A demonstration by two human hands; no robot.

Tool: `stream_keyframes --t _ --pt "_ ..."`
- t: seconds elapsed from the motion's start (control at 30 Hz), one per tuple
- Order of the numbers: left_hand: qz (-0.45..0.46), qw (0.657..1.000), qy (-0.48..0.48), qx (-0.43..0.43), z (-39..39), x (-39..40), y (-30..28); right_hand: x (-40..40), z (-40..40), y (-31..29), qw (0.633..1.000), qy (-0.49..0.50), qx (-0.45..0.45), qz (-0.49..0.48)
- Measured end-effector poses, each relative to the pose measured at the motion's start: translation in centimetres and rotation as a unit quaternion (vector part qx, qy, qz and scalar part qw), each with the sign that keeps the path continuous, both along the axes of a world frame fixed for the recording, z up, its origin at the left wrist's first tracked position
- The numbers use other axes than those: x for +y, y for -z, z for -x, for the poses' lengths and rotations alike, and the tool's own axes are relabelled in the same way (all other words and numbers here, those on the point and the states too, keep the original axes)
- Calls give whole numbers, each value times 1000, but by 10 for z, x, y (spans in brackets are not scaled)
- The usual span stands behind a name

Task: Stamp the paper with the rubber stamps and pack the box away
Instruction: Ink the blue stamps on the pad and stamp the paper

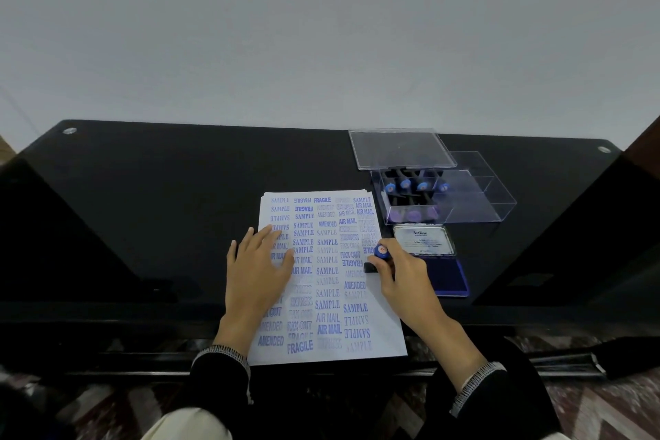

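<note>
Blue-capped stamp [380, 255] in right grip [400, 273] on paper [328, 296]; left grip [259, 261] flat, released.

SAMPLE, FRAGILE, AIR MAIL, AMENDED on paper [326, 282]; Artline on ink-pad lid [423, 240]

My left hand [259, 262] lies flat, palm down, fingers [266, 232] straight and slightly spread, pointing to the far side. My right hand [400, 273] sits just right of it, fingers curled in a grip, both forearms reaching in from the near edge.

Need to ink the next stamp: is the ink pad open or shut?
Open: the ink pad's lid is flipped back, baring the dark blue pad.
</note>
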State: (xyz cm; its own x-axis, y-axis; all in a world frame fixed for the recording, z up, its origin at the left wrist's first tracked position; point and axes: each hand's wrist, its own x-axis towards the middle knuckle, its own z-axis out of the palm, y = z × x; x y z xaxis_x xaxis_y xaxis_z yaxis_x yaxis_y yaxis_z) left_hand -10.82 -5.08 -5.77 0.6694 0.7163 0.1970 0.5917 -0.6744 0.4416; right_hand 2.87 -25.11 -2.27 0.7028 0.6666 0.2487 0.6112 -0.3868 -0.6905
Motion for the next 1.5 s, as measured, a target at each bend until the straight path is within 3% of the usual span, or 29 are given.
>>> stream_keyframes --t 1.5 --pt "-2 1000 3 2 1 -1 1 5 0 21 998 25 -32 -39"
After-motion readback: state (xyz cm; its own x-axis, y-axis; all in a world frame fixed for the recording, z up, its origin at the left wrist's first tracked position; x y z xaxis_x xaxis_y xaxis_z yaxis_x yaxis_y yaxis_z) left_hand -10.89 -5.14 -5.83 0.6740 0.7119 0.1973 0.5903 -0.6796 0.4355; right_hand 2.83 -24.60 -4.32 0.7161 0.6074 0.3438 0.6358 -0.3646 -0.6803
